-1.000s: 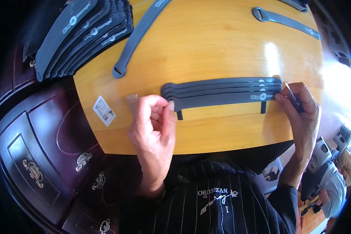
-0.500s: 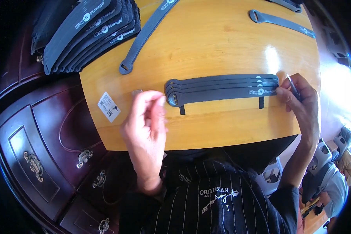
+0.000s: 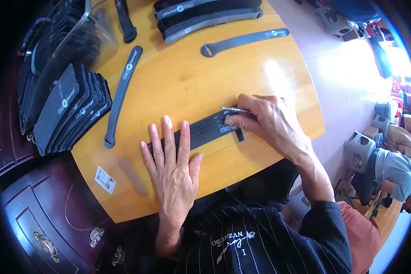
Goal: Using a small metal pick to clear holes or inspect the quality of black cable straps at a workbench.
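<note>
A fanned stack of dark grey hook-and-loop straps (image 3: 203, 129) lies on the table in front of me, its left end hidden. My left hand (image 3: 172, 169) rests palm down over that end, fingers stretched out and spread. My right hand (image 3: 274, 123) is closed round a slim tool (image 3: 235, 110) with a silver tip, its kind unclear. The thumb and fingers of that hand are at the right end of the straps. A short black strip (image 3: 239, 134) sticks out from under the stack near my right thumb.
Single straps lie on the table (image 3: 169, 82) at the left (image 3: 121, 100) and far right (image 3: 246, 41). Bundled straps (image 3: 205, 20) sit at the back, and a fanned pile (image 3: 73, 109) at the far left. A white label (image 3: 105, 180) is near the left edge.
My left hand has gone from curled beside the stack to flat on its left end. My right hand has come in over the right end with the tool. The view has shifted.
</note>
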The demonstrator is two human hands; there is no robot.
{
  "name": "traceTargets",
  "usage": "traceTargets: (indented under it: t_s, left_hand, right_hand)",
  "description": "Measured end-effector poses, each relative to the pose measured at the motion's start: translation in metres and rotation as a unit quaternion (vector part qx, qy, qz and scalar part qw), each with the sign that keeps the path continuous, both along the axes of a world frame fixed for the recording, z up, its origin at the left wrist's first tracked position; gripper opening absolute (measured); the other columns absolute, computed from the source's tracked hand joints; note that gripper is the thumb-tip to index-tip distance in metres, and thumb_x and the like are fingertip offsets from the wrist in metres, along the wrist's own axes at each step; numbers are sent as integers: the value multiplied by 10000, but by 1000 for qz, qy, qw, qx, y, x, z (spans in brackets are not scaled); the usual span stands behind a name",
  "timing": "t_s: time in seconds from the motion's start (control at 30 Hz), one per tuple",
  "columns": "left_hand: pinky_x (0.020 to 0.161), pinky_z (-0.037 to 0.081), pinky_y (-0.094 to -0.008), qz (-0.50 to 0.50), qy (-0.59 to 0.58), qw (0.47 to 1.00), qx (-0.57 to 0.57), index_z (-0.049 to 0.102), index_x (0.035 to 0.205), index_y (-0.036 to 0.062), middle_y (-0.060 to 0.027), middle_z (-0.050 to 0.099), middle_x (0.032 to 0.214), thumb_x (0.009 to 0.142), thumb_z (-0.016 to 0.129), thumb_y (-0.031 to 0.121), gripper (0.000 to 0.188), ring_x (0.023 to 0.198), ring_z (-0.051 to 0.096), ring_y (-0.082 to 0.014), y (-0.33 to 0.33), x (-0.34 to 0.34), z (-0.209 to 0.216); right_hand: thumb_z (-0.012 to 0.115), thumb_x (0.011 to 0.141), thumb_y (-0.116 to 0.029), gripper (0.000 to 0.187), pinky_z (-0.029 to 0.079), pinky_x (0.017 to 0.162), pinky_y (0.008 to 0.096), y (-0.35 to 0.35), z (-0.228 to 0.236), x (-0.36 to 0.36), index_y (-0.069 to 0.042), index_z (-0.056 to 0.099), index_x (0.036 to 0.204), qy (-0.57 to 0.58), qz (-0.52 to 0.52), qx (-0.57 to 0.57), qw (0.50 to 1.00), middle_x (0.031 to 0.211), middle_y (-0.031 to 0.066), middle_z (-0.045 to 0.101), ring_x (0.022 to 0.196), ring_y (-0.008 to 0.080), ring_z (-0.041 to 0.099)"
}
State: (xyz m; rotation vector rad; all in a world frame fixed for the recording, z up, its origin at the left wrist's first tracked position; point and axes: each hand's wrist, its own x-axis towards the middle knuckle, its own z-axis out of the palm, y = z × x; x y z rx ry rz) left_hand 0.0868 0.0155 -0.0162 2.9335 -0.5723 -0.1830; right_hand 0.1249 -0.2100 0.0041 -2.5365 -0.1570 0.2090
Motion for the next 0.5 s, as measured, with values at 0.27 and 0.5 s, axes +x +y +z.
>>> traceTargets:
  t_s: [0.27, 0.5]
  left_hand:
    - [1123, 139, -547, 3, -13, 995, -94, 342, 1455, 144, -125, 271, 1523, 906, 559, 353, 626, 1409, 207, -365, 7, 4, 4]
    - [948, 421, -398, 21, -104, 939, -327, 629, 1175, 42, -140, 557, 1286, 778, 717, 114, 413, 1179, 526, -289, 30, -35, 12]
  right_hand:
    - [652, 877, -222, 227, 539, 687, 307, -27, 0, 59, -56, 661, 1031, -185, -41, 10, 982, 954, 116, 676, 831, 193, 689]
    - [606, 915, -198, 233, 558, 749, 329, -43, -25, 89, -89, 654, 1115, -203, -19, -83, 976, 1146, 76, 650, 896, 213, 686]
